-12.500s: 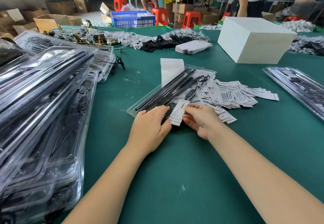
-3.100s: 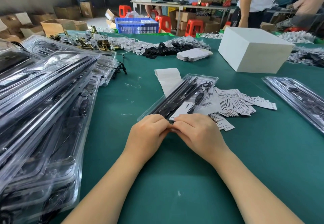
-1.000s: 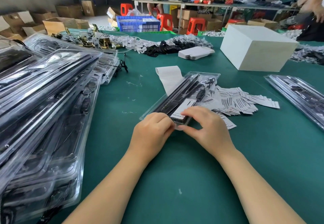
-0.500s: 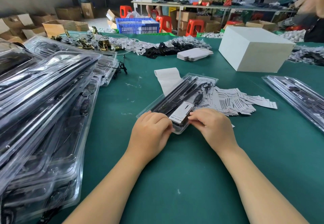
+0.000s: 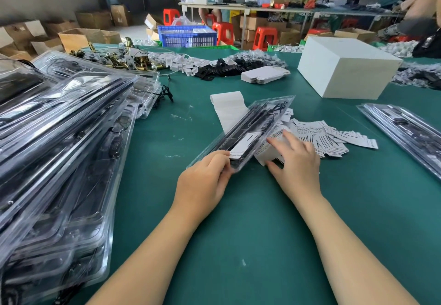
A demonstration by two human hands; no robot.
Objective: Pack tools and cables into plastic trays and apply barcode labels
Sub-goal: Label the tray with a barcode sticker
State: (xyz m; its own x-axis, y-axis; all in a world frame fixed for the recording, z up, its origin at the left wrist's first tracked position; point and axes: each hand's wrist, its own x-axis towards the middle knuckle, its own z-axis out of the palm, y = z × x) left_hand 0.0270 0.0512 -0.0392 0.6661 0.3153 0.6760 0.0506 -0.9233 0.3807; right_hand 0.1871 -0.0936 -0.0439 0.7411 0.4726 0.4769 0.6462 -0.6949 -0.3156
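**A:** Where's the action on the green table (image 5: 238, 245)?

**B:** Dead centre. The left hand (image 5: 202, 180) grips the near end of a clear plastic tray (image 5: 243, 135), fingers curled over its edge, with that end raised off the table. The tray runs diagonally, its far end pointing up and right.

**A:** What's in it?

**B:** Long black tools (image 5: 250, 123) lying lengthwise, and a black cable (image 5: 278, 109) coiled at the far end. A white label (image 5: 244, 144) sits on top near the left hand.

**A:** And the right hand (image 5: 298, 161)?

**B:** Just right of the tray, fingers spread and nearly straight, resting on a small bundle of barcode labels (image 5: 269, 152). It's not clenched round anything; the thumb lies along the near side of the bundle.

**A:** More labels about?

**B:** Plenty, a loose heap of barcode labels (image 5: 329, 137) fans out to the right of that hand. A white backing strip (image 5: 229, 111) lies under the tray's far left side.

**A:** The rest of the table?

**B:** A tall stack of packed trays (image 5: 59, 149) fills the left. Another packed tray (image 5: 405, 130) lies at the right edge, and a white box (image 5: 346, 73) stands far right.
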